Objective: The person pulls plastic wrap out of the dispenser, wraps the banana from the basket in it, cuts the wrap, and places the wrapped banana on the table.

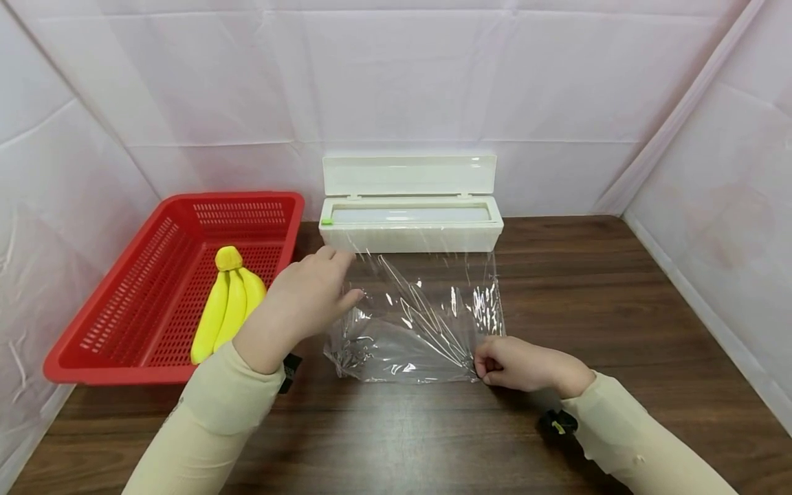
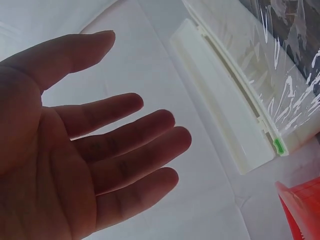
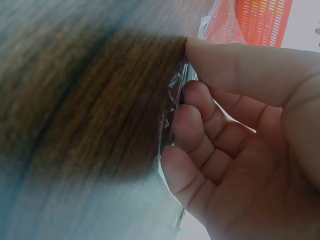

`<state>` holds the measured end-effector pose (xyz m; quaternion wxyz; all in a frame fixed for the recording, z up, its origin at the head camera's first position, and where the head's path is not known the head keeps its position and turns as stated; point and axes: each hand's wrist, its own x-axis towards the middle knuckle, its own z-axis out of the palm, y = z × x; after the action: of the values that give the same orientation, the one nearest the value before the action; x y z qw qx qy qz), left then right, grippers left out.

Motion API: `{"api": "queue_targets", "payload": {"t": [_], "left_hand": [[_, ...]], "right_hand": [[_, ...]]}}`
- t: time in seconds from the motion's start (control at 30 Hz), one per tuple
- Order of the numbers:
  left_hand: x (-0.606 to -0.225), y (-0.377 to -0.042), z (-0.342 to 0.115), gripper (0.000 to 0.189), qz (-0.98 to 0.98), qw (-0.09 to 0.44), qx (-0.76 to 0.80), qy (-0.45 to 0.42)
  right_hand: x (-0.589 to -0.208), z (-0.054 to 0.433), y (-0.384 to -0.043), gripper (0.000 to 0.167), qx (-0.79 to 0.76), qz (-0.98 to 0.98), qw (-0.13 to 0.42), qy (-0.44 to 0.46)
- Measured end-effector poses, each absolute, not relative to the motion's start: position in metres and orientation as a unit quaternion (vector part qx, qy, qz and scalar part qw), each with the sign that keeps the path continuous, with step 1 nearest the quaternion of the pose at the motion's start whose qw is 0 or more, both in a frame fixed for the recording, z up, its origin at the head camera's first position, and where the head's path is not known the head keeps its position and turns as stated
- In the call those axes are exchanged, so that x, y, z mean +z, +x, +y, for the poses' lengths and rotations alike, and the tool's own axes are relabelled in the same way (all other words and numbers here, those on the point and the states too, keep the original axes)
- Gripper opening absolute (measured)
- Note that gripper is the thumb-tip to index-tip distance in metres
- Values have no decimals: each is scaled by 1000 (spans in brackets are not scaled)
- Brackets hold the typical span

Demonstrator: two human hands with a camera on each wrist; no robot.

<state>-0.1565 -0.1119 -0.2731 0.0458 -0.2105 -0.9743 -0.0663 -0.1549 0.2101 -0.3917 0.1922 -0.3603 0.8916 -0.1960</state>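
A sheet of clear plastic wrap (image 1: pixel 408 330) stretches from a white wrap dispenser (image 1: pixel 411 237) toward the front of the table. My right hand (image 1: pixel 522 364) pinches the sheet's front right corner between thumb and curled fingers, and creases fan out from that grip. In the right wrist view the film's edge (image 3: pixel 172 95) runs along the fingertips. My left hand (image 1: pixel 303 295) hovers over the left side of the sheet with its fingers extended and nothing in them. The left wrist view shows its palm (image 2: pixel 45 165) and spread fingers. The dispenser's lid (image 1: pixel 408 175) stands raised.
To the left sits a red plastic basket (image 1: pixel 173 375) with a bunch of yellow bananas (image 1: pixel 232 309) in it. A green slider (image 1: pixel 326 221) is at the dispenser's left end. White cloth (image 1: pixel 396 82) hangs behind and along both sides of the brown wooden table (image 1: pixel 588 289).
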Motion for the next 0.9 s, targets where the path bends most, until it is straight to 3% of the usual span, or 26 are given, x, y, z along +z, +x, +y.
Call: {"api": "queue_targets", "payload": {"t": [0.3,0.9], "left_hand": [[-271,-162,-123,61,-971,91,-74,-206],[-262,-161,-144,65,-978,92,-101,-158]], "right_hand": [[-391,210,-156,19,-198,891,194,-359],[-394,209,-153,20,-211,887,204,-357]]}}
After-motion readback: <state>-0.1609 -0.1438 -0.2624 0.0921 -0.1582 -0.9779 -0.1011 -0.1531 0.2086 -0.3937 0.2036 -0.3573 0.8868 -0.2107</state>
